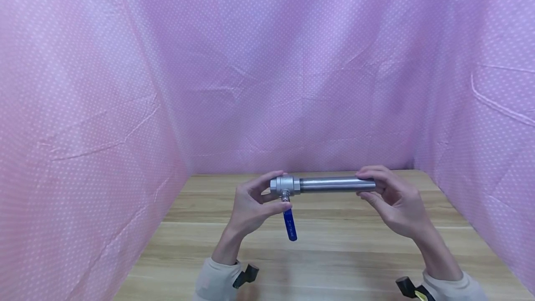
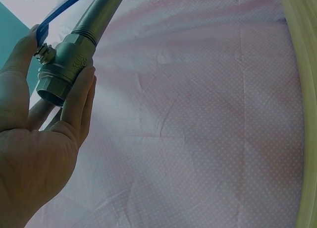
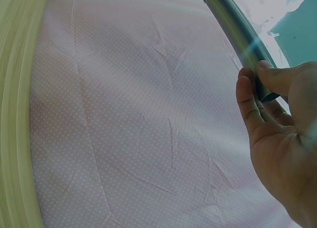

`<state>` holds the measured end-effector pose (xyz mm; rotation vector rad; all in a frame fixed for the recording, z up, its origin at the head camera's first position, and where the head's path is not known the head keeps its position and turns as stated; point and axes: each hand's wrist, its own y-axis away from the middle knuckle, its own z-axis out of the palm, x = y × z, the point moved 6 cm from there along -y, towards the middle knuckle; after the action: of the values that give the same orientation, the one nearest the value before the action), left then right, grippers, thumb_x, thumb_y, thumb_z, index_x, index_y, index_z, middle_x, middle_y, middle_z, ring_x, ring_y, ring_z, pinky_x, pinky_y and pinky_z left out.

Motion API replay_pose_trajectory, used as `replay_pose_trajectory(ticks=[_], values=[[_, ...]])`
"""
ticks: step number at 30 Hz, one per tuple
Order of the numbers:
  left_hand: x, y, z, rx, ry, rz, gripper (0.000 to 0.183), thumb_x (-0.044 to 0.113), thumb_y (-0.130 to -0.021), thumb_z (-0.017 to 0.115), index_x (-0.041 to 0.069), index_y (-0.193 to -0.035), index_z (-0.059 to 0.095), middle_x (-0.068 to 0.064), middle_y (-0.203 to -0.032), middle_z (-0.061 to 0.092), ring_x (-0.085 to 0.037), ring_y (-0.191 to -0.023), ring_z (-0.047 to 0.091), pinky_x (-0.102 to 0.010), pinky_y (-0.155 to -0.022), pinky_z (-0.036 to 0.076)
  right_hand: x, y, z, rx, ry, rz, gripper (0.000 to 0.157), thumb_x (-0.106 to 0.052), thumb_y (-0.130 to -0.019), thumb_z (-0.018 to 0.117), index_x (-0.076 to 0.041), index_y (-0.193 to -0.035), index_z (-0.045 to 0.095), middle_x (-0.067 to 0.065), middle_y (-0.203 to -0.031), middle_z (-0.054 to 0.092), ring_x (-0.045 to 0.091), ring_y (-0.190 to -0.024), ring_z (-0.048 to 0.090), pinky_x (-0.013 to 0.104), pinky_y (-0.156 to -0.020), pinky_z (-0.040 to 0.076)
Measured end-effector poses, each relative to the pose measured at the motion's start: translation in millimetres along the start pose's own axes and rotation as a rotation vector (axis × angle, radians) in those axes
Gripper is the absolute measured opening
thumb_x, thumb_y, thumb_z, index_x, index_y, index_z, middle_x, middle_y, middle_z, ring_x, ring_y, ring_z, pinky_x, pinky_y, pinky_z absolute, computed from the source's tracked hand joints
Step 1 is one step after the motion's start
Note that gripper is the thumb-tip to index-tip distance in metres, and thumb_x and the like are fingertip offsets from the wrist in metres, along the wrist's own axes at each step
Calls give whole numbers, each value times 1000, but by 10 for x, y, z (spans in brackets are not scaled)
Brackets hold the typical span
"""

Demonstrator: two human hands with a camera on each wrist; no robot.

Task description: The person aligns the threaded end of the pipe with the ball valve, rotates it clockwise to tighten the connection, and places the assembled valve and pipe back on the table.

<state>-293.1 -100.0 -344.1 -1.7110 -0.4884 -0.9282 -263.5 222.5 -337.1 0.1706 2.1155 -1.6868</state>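
A metal ball valve (image 1: 285, 185) with a blue lever handle (image 1: 290, 225) is joined to a straight steel pipe (image 1: 334, 184). My left hand (image 1: 253, 205) grips the valve body, its thumb against the base of the lever. In the left wrist view the valve's open hexagonal end (image 2: 52, 90) faces the palm, and threads show where the pipe enters the other end. The pipe's far end is pinched between thumb and fingers of my right hand (image 1: 397, 203). Both hands hold the assembly level above the table; the right wrist view shows the pipe's end (image 3: 269, 96) just past the fingertips.
Below the hands lies a light wood-grain table (image 1: 334, 254). Pink dotted cloth (image 1: 301, 68) hangs behind it and along both sides. Black wrist mounts (image 1: 246, 275) sit at the cuffs of the pale sleeves (image 1: 217, 278).
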Motion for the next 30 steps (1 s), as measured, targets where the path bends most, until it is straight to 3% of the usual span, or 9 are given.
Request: replay_pose_trajectory(ticks=[5, 12, 23, 26, 30], values=[[1, -1, 4, -1, -4, -2, 69, -10, -82, 92, -3, -147, 70, -32, -144, 71, -13, -125, 75, -42, -108, 70, -1, 1, -7, 9, 56, 7, 42, 29, -89, 75, 31, -128, 59, 20, -138, 72, 15, -118, 75, 17, -90, 66], [-13, -10, -1, -14, 0, 19, 68, -12, -83, 91, -5, -147, 69, -34, -143, 70, -13, -124, 75, -42, -107, 71, -3, 1, -20, 19, 99, 1, 48, 37, -80, 70, 31, -127, 61, 16, -133, 74, 12, -107, 70, 15, -85, 60], [-11, -15, -15, -8, 3, 9, 68, -12, -83, 91, -5, -146, 69, -34, -143, 71, -13, -124, 75, -41, -108, 70, 4, 9, -47, 54, 187, 19, 39, 24, -89, 79, 27, -126, 66, 4, -107, 76, 6, -78, 59, 22, -54, 47], [-16, -14, -26, 0, -2, -6, 69, -12, -82, 91, -4, -146, 69, -32, -144, 71, -12, -126, 75, -41, -108, 70, 6, 1, -42, 43, 163, 17, 42, 24, -89, 79, 28, -128, 64, 9, -118, 78, 6, -82, 60, 19, -59, 50], [-21, -13, -35, 2, -7, -18, 70, -12, -81, 91, -3, -147, 69, -31, -146, 71, -12, -127, 75, -41, -109, 69, 8, -13, -21, 17, 76, -3, 44, 24, -90, 78, 33, -128, 59, 19, -137, 74, 12, -110, 71, 15, -85, 62]])
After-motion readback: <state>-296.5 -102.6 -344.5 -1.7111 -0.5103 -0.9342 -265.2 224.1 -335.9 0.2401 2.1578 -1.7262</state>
